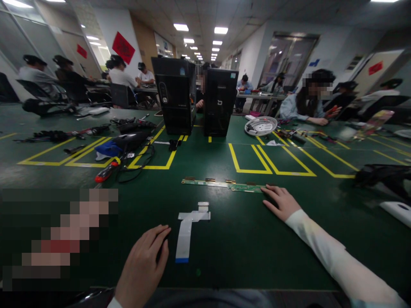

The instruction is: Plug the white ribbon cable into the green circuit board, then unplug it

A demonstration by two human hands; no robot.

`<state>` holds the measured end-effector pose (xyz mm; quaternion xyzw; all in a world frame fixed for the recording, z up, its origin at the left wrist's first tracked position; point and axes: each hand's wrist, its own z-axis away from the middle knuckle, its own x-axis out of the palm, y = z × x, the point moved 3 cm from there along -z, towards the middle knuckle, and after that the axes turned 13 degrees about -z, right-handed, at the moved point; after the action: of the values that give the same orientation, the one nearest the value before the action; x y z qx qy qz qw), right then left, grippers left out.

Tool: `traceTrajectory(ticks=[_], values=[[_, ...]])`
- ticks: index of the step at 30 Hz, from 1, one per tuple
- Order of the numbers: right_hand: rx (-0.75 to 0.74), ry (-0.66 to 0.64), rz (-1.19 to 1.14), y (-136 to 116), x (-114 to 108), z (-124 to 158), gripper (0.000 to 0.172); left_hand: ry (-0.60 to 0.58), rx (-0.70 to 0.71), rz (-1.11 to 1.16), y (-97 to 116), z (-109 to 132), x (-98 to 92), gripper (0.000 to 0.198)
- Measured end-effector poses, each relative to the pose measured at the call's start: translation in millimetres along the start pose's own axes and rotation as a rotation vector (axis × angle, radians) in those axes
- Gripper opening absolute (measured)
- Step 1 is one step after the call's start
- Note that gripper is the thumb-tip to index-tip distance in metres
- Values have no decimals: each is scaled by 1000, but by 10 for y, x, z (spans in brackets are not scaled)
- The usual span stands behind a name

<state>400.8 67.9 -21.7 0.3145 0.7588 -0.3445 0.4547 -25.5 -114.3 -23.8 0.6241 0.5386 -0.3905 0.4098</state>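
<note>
My left hand [143,265] lies flat on the green table [237,239] near the front edge, fingers stretched out, holding nothing. Just to its right lies a white flat ribbon cable [189,229] with a blue tip, close to my fingertips. My right hand [280,202] rests open on the table farther out, fingers reaching toward the right end of a long narrow green circuit board [224,185] and about touching it. A pale sleeve covers my right forearm.
Two black computer towers [195,96] stand upright at the table's middle back. A white fan grille [260,125] lies right of them. Cables, a red-handled tool [105,172] and dark parts clutter the left. Yellow tape marks boxes. Other people sit at tables around.
</note>
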Motion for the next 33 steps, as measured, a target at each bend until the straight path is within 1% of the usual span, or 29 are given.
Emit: traceTrajectory(ticks=[4, 8, 11, 14, 18, 21, 23, 25, 27, 29, 31, 33], values=[[-117, -27, -69, -411, 138, -182, 47, 4, -5, 6, 9, -9, -18, 32], [-193, -44, -119, -760, 276, -352, 43, 10, -19, 9, 10, -21, -30, 33], [-226, -50, -138, -966, 355, -456, 42, 26, -17, 18, 14, -27, -33, 32], [-237, -57, -148, -1102, 409, -532, 41, 22, -15, 18, 8, -22, -12, 31], [-234, -62, -147, -1180, 433, -582, 40, -5, -22, 19, 16, -31, -25, 34], [-253, -49, -167, -1191, 425, -588, 40, -48, 42, 56, 110, -113, -111, 35], [-311, -58, -195, -1199, 432, -581, 42, -105, 155, 77, 238, -225, -181, 35], [-390, -97, -231, -1207, 461, -570, 45, -147, 257, 49, 387, -380, -238, 37], [-434, -152, -263, -1204, 502, -562, 47, -147, 267, -15, 523, -565, -267, 37], [-429, -186, -281, -1185, 538, -560, 48, -176, 277, -75, 663, -732, -247, 38], [-418, -197, -291, -1165, 556, -560, 49, -254, 315, -98, 806, -844, -190, 39], [-413, -195, -298, -1150, 557, -558, 48, -289, 339, -94, 937, -899, -137, 39]])
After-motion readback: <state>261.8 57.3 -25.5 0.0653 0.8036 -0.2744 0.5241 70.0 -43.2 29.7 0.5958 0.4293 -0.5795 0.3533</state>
